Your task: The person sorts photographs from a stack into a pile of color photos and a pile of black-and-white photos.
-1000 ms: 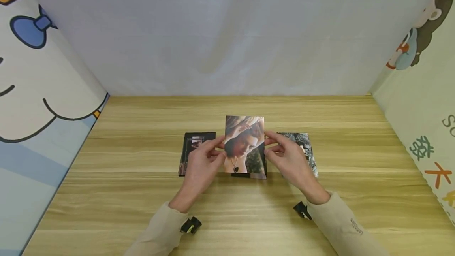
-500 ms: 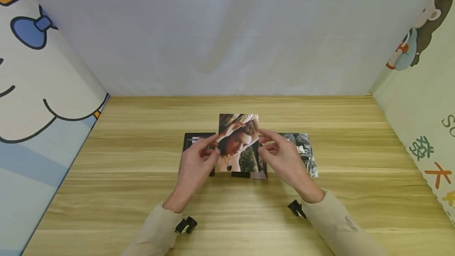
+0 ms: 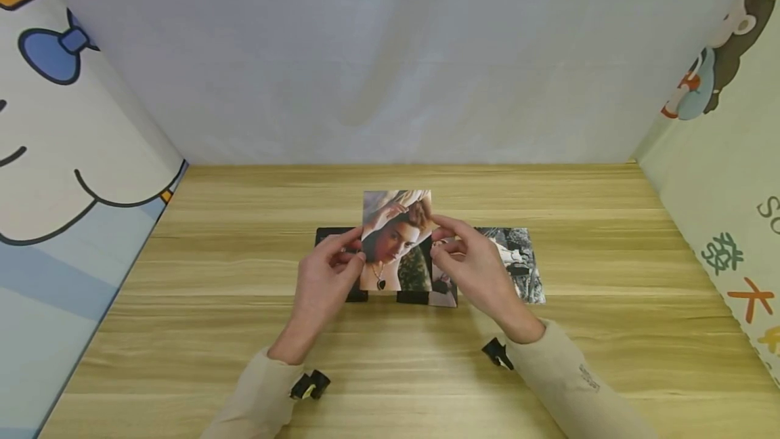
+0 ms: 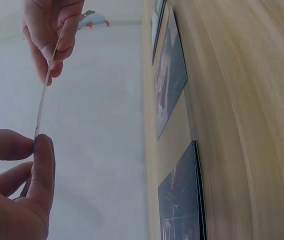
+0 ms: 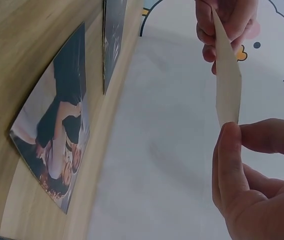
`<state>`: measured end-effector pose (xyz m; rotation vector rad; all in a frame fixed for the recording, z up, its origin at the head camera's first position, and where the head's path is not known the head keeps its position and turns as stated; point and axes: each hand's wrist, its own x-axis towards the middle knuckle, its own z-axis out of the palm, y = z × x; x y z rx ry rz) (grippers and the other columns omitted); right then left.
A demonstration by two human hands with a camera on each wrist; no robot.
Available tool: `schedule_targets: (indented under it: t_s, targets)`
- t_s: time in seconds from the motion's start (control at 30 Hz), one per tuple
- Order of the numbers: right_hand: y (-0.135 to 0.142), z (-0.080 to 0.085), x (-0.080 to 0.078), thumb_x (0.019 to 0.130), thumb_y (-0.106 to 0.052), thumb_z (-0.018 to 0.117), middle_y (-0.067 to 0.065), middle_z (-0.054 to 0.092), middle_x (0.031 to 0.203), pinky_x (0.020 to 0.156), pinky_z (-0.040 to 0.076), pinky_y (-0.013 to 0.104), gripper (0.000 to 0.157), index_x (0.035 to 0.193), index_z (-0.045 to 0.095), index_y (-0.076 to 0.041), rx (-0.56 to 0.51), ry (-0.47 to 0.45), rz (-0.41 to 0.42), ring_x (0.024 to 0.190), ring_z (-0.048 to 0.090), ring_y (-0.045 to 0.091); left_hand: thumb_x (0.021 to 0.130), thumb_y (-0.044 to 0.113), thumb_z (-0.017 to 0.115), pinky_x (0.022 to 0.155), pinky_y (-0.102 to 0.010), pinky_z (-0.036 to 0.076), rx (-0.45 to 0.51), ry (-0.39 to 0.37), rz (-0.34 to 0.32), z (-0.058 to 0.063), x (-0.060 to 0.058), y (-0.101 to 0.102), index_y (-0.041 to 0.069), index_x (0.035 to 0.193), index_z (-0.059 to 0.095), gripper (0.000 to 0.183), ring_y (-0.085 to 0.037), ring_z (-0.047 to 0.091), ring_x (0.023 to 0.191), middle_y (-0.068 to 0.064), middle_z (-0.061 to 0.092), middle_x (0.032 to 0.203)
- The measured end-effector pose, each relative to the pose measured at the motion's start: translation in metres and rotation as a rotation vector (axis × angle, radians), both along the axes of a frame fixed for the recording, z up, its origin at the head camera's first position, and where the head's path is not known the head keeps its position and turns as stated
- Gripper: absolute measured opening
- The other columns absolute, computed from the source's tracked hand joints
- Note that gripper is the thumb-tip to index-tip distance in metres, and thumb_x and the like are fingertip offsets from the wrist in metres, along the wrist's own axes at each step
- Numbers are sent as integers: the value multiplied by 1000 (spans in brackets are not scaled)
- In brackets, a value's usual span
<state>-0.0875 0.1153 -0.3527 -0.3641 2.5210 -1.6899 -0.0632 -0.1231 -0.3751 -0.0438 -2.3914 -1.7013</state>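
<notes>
A glossy photo card (image 3: 397,241) showing a person with a raised arm and a heart pendant is held above the table, tilted toward the head camera. My left hand (image 3: 321,283) pinches its left edge between thumb and fingers. At the opposite edge, my right hand (image 3: 478,275) does the same. The left wrist view catches the card nearly edge-on; its pale back (image 5: 228,82) shows in the right wrist view. Beneath it, a middle photo card (image 5: 57,125) with printed figures lies on the table, partly hidden from the head camera.
Dark photo cards (image 4: 182,197), apparently stacked, lie left of the middle one. On the right is a black-and-white photo card (image 3: 523,266), partly behind my right hand. The wooden table (image 3: 390,371) meets a pale back wall (image 3: 390,59); cartoon-printed panels flank both sides.
Both hands have moved left and slightly away with the pinched photo card. More of the middle card and of the right-hand black-and-white card now shows; the left dark cards are more covered.
</notes>
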Motion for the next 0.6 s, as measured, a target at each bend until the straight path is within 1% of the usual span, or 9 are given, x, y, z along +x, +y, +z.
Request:
schedule_targets:
  t_s: [0.03,0.13,0.2,0.27,0.37,0.47,0.53,0.6]
  targets:
    - [-1,0,0,97,-5,66,10,68,119,79,59,33,52,148,56,-9,-1,2,1,104,71,24,89,-7,68,72,-12,54,-2,0,4,0,0,-1,0,131,71,42,-25,71,88,-15,70,106]
    - [-5,0,0,97,-4,66,11,67,119,77,62,40,53,148,55,-8,-21,-2,13,101,71,24,90,-7,68,73,-12,54,-7,-7,14,1,0,-4,0,131,70,42,-25,71,89,-15,70,106]
    - [-7,1,0,97,-2,65,13,66,119,74,63,46,53,149,54,-8,-55,-18,22,99,71,26,90,-7,68,73,-12,54,-1,-14,18,1,1,-5,-1,131,70,42,-24,70,89,-15,70,107]
    - [-10,1,-1,97,0,64,15,64,120,70,63,49,54,149,53,-6,-100,-40,29,99,70,29,91,-6,68,73,-12,54,8,-22,22,2,1,-7,-1,132,70,41,-23,69,89,-16,70,107]
    - [-13,2,-1,96,2,64,18,63,121,66,64,44,55,149,53,-4,-137,-58,28,100,70,32,90,-7,67,73,-12,55,25,-26,32,2,1,-10,-2,131,70,41,-19,68,88,-17,70,108]
    - [-17,3,-1,95,2,64,17,63,121,65,64,41,56,150,52,-5,-130,-63,25,103,69,31,90,-8,67,73,-12,55,45,-27,45,1,0,-12,-3,130,70,40,-13,67,86,-19,70,108]
    - [-19,3,-1,95,1,64,16,64,121,66,64,44,58,150,52,-6,-123,-62,30,102,70,29,90,-9,67,73,-12,55,54,-27,55,1,0,-14,-3,129,70,39,-10,67,85,-20,71,108]
    - [-21,2,-2,94,0,64,15,64,120,68,63,45,59,151,50,-6,-109,-52,36,102,69,27,91,-9,67,73,-12,54,59,-26,65,2,0,-16,-3,128,71,38,-13,67,85,-20,71,108]
